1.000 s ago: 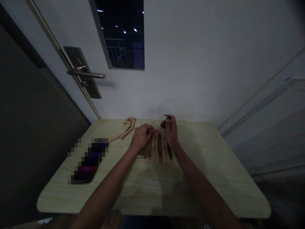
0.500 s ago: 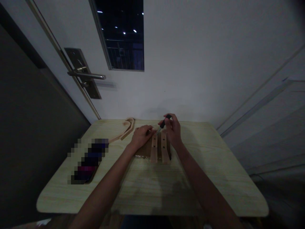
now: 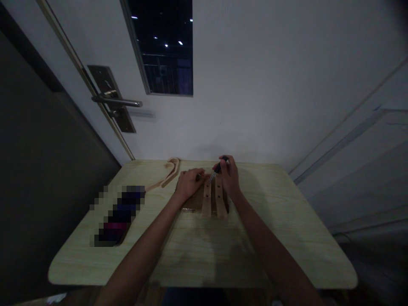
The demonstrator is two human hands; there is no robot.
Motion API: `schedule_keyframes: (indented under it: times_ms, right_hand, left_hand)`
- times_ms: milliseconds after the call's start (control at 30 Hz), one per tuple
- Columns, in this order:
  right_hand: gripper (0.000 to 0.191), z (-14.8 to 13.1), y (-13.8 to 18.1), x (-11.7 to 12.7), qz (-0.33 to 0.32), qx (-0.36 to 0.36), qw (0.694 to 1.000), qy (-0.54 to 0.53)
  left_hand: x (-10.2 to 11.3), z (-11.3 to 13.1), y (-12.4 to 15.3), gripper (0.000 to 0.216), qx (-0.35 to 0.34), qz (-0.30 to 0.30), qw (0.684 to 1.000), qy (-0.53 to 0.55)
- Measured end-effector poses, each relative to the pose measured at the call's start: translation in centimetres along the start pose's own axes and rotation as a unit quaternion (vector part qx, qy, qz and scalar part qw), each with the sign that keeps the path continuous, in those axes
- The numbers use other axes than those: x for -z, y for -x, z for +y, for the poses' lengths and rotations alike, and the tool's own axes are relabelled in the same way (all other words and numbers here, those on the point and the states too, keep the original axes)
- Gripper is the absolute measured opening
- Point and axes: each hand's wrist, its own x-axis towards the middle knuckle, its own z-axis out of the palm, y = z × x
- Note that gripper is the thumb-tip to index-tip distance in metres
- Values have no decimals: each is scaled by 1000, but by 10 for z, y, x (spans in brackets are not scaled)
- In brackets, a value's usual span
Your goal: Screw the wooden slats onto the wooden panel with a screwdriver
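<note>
My right hand (image 3: 230, 175) is closed around the black handle of a screwdriver (image 3: 217, 168). Its metal shaft slants down to the left, the tip at or close to the upper hole of a pale wooden piece (image 3: 207, 202). A second, similar wooden piece (image 3: 221, 204) with dark holes lies just to its right. Both rest on a brown board (image 3: 194, 204) and reach past its near edge. My left hand (image 3: 190, 182) lies over the board's left side, its bent fingers at the far end of the left wooden piece; the exact grip is partly hidden.
The pale wood-grain table (image 3: 191, 255) stands against a white door with a metal handle (image 3: 117, 102) and a dark window. Left of my hands lies a curved, hook-shaped wooden piece (image 3: 172, 172). A pixelated dark phone-like object (image 3: 119, 219) is nearer on the left.
My right hand and the screwdriver have shifted slightly down and toward me, bringing the tip lower along the left wooden piece. The left hand has stayed nearly still.
</note>
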Motion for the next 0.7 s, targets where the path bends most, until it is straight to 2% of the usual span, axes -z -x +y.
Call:
schedule_keyframes:
  times_ms: [700]
  right_hand:
    - [35, 4, 1, -7, 13, -8, 1000, -8]
  left_hand:
    - [1, 0, -1, 28, 5, -11, 1000, -2]
